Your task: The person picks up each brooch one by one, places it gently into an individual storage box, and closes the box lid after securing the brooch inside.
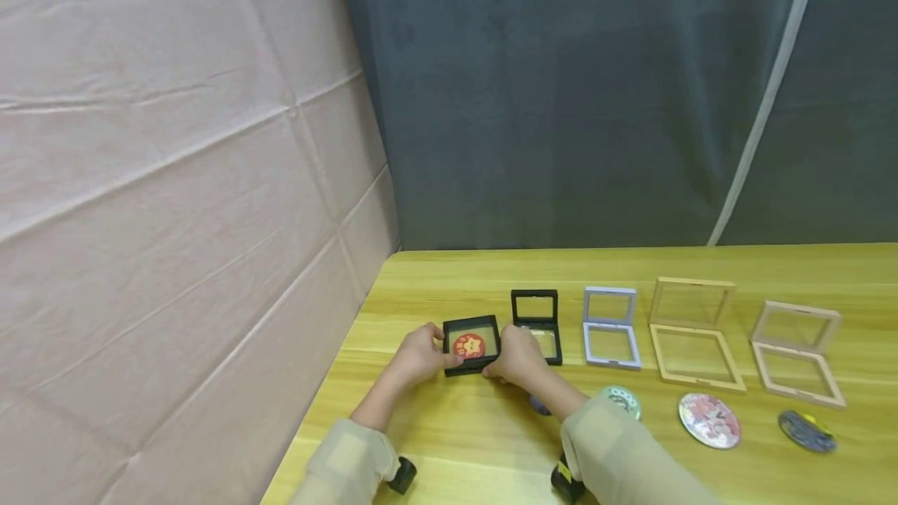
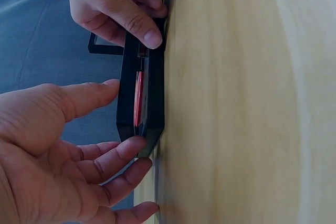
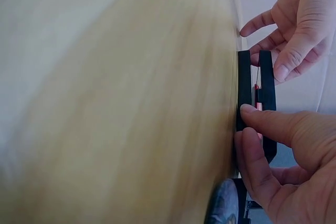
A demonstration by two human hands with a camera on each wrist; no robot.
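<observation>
Head view: at near right, a pink badge (image 1: 709, 420) lies on the table (image 1: 484, 443). Farther, at left, the left hand (image 1: 417, 355) grips the left side of a black frame (image 1: 471, 365); the right hand (image 1: 521, 357) pinches its near edge. A red badge (image 1: 468, 346) sits between its slightly parted halves. The frame is probably light and stiff, its clear panes (image 1: 459, 327) thin and easily marked; rims (image 1: 470, 320) offer the safest hold. Just beyond, right, stands an open second black frame (image 1: 547, 324).
</observation>
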